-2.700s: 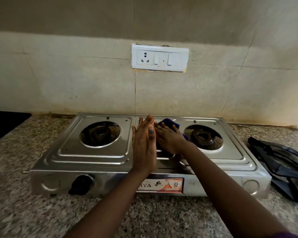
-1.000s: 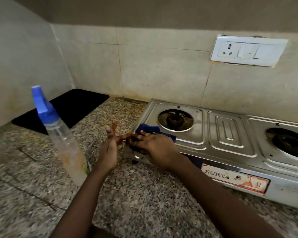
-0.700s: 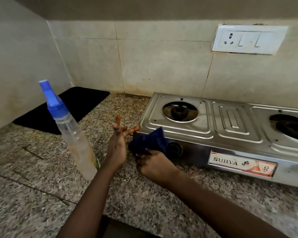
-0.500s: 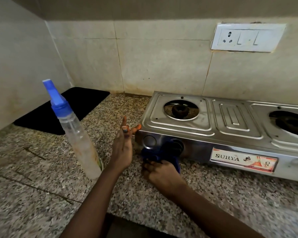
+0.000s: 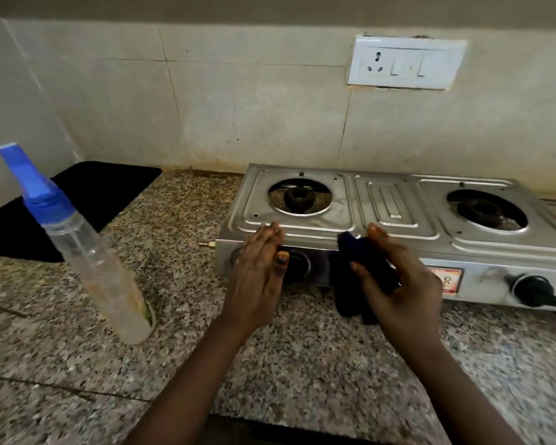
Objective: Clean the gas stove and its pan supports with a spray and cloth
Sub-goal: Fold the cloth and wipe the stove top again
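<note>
A steel two-burner gas stove (image 5: 389, 226) sits on the granite counter with both burners bare, no pan supports on it. My right hand (image 5: 402, 284) holds a dark blue cloth (image 5: 363, 268) against the stove's front panel, between the two knobs. My left hand (image 5: 260, 271) lies flat with straight fingers on the stove's front left corner, partly covering the left knob (image 5: 297, 264). A clear spray bottle (image 5: 87, 252) with a blue nozzle stands on the counter to the left of my left hand.
A black knob (image 5: 532, 290) sits at the right of the front panel. A black mat (image 5: 61, 203) lies on the counter at far left. A white socket plate (image 5: 405, 64) is on the tiled wall behind. Open granite counter (image 5: 302, 364) stretches in front of the stove.
My right hand has moved the cloth rightward along the front panel, away from the left knob. My left hand has come to rest on the stove's left corner. The view has shifted right.
</note>
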